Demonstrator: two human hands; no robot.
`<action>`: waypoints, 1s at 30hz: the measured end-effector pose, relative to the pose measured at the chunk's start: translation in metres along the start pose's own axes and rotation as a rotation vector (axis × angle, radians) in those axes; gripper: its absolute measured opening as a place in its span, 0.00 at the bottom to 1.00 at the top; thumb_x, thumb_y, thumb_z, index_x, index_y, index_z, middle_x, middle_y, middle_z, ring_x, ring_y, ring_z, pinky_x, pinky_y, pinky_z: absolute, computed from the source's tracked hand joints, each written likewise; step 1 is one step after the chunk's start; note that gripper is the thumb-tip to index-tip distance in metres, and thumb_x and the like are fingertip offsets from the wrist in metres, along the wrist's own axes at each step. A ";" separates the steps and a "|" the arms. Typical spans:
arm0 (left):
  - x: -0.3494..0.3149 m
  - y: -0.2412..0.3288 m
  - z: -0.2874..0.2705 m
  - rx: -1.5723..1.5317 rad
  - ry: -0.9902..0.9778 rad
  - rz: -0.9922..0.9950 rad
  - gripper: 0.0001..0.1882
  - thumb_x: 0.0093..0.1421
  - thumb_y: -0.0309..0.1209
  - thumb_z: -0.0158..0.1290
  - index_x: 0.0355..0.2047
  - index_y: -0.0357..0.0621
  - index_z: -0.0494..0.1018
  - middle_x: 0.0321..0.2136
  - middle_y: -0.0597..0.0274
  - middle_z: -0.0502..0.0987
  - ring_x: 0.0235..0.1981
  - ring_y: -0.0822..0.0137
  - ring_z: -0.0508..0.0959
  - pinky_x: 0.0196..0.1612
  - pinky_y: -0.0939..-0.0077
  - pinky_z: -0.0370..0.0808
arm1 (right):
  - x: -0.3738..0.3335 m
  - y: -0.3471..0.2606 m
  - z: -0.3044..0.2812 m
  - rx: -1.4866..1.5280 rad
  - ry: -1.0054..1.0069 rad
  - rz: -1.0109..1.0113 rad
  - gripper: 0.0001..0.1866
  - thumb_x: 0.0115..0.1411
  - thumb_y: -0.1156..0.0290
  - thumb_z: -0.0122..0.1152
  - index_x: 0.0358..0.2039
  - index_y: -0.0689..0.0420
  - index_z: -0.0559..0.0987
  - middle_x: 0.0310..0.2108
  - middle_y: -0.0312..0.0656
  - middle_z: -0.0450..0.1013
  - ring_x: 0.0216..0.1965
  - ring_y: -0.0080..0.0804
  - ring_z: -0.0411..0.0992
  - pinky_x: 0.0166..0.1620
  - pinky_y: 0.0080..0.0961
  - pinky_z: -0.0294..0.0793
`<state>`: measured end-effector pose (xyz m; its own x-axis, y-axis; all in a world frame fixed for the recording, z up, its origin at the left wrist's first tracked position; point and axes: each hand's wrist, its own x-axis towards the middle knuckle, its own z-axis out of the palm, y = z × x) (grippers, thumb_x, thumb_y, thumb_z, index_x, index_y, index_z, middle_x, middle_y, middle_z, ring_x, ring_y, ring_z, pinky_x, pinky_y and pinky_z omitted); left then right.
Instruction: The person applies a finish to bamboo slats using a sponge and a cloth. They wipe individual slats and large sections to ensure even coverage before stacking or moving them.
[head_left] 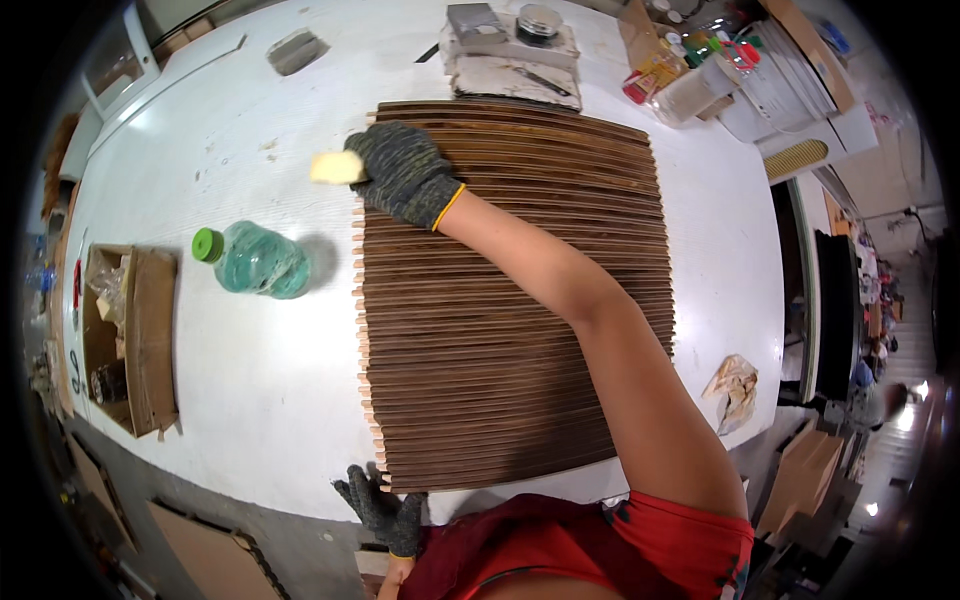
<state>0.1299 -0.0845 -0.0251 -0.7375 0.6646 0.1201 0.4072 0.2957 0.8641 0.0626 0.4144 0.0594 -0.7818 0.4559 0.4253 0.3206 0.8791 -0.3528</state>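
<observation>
- Slats (480, 340) lie rowed on the bench (240, 360); laying-out looks done.
- Right grip (405, 172) clamped on pad (337, 168), near their left ends.
- Left grip (385, 512) spread apart.
- How much remains: cannot tell.

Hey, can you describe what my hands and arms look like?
Your right hand and left hand wear dark grey, mottled knit gloves with thin yellow cuff edging. The right arm is bare up to a short red sleeve with dark patches.
</observation>
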 end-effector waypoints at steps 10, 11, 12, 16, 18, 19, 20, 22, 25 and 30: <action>0.009 0.013 0.000 0.079 -0.023 0.060 0.50 0.46 0.37 0.71 0.64 0.33 0.58 0.63 0.49 0.65 0.65 0.58 0.60 0.71 0.52 0.34 | -0.194 0.247 -0.197 -0.698 0.312 0.823 0.22 0.49 0.53 0.68 0.38 0.55 0.79 0.35 0.51 0.78 0.38 0.52 0.76 0.43 0.45 0.75; 0.010 0.014 -0.001 0.066 -0.031 0.052 0.49 0.47 0.37 0.71 0.64 0.32 0.58 0.62 0.48 0.66 0.64 0.58 0.61 0.71 0.52 0.33 | -0.211 0.266 -0.215 -0.825 0.280 0.927 0.23 0.49 0.51 0.69 0.36 0.56 0.80 0.34 0.52 0.78 0.38 0.51 0.77 0.42 0.45 0.75; 0.009 0.012 -0.003 0.064 -0.034 0.058 0.49 0.47 0.37 0.71 0.64 0.32 0.58 0.61 0.49 0.66 0.64 0.59 0.61 0.71 0.52 0.33 | -0.219 0.269 -0.223 -0.780 0.368 0.971 0.22 0.48 0.52 0.70 0.36 0.56 0.80 0.34 0.52 0.78 0.38 0.51 0.77 0.42 0.45 0.76; 0.006 0.006 0.000 -0.017 -0.025 0.043 0.49 0.46 0.35 0.71 0.64 0.31 0.58 0.60 0.50 0.68 0.63 0.60 0.62 0.71 0.52 0.31 | -0.184 0.181 -0.198 -0.049 0.523 0.573 0.24 0.53 0.53 0.70 0.41 0.58 0.78 0.36 0.47 0.80 0.37 0.39 0.78 0.42 0.34 0.77; 0.004 0.004 0.000 -0.065 0.001 0.017 0.50 0.45 0.35 0.71 0.64 0.32 0.58 0.60 0.51 0.68 0.63 0.59 0.62 0.71 0.53 0.32 | -0.149 0.087 -0.151 0.306 0.151 0.348 0.20 0.59 0.57 0.66 0.45 0.58 0.76 0.38 0.45 0.78 0.38 0.38 0.77 0.43 0.34 0.77; 0.004 0.004 0.001 -0.081 0.012 0.011 0.50 0.45 0.35 0.72 0.65 0.33 0.57 0.60 0.51 0.67 0.64 0.59 0.61 0.71 0.53 0.33 | -0.142 0.036 -0.129 0.200 0.046 0.250 0.22 0.57 0.56 0.68 0.45 0.57 0.77 0.38 0.45 0.77 0.39 0.39 0.76 0.45 0.36 0.76; 0.005 0.003 0.003 -0.101 0.019 0.010 0.50 0.45 0.34 0.72 0.65 0.33 0.57 0.60 0.51 0.67 0.64 0.59 0.60 0.71 0.53 0.34 | -0.144 0.008 -0.099 0.263 0.154 -0.032 0.22 0.56 0.56 0.69 0.45 0.56 0.77 0.38 0.45 0.76 0.41 0.40 0.74 0.47 0.35 0.75; 0.001 -0.002 0.003 -0.091 0.023 -0.020 0.50 0.45 0.35 0.72 0.65 0.34 0.58 0.61 0.51 0.67 0.65 0.58 0.58 0.71 0.54 0.36 | -0.132 -0.038 -0.064 0.303 -0.230 -0.178 0.19 0.56 0.59 0.68 0.44 0.54 0.78 0.39 0.44 0.76 0.43 0.38 0.74 0.49 0.35 0.75; 0.002 0.000 -0.007 0.085 -0.041 -0.004 0.49 0.45 0.35 0.72 0.64 0.36 0.59 0.64 0.53 0.62 0.68 0.58 0.52 0.71 0.60 0.41 | -0.128 -0.018 -0.050 0.500 -0.038 -0.184 0.12 0.54 0.60 0.66 0.32 0.53 0.79 0.31 0.45 0.76 0.36 0.43 0.75 0.45 0.38 0.76; 0.001 -0.001 0.002 -0.044 0.013 0.019 0.49 0.44 0.36 0.73 0.64 0.36 0.60 0.64 0.53 0.63 0.67 0.58 0.56 0.70 0.59 0.43 | -0.159 0.184 -0.159 -0.226 0.371 0.503 0.15 0.52 0.58 0.66 0.33 0.55 0.82 0.29 0.50 0.79 0.32 0.49 0.77 0.39 0.42 0.76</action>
<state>0.1299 -0.0829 -0.0263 -0.7366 0.6611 0.1429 0.3977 0.2525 0.8821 0.3307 0.5254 0.0593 -0.2851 0.8003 0.5274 0.7343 0.5361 -0.4165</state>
